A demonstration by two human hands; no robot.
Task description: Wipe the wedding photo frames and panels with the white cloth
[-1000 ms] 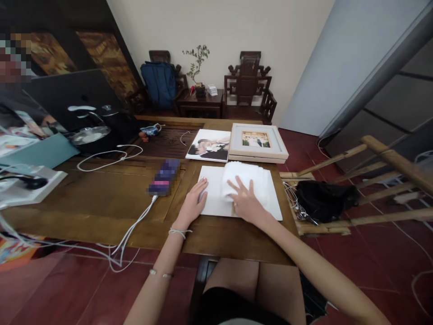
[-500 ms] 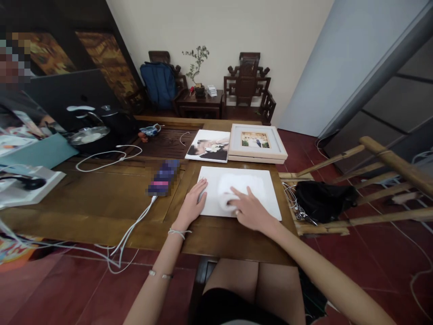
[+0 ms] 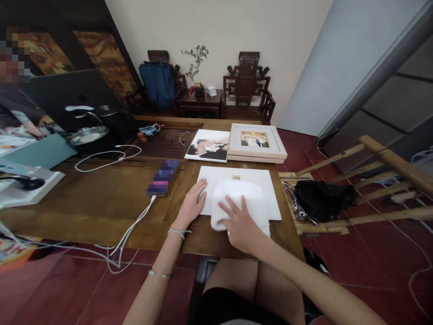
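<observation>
A white board (image 3: 267, 189) lies face down on the wooden table (image 3: 101, 198), with a small metal hanger (image 3: 236, 177) near its far edge. My right hand (image 3: 241, 225) presses flat, fingers spread, on a white cloth (image 3: 237, 198) that covers the board's near half and hangs past its near edge. Flat on the board's left edge lies my left hand (image 3: 191, 204), holding it still.
Behind the board sit an unframed photo print (image 3: 208, 145) and a framed picture (image 3: 257, 142). A blurred phone (image 3: 163, 177) with a white cable (image 3: 131, 230) lies to the left. A bamboo rack (image 3: 355, 189) holding a black bag (image 3: 323, 198) stands right of the table.
My right hand drew the white cloth from the board's far part toward me, to its near edge. The hanger near the far edge came into sight. My left hand stayed put.
</observation>
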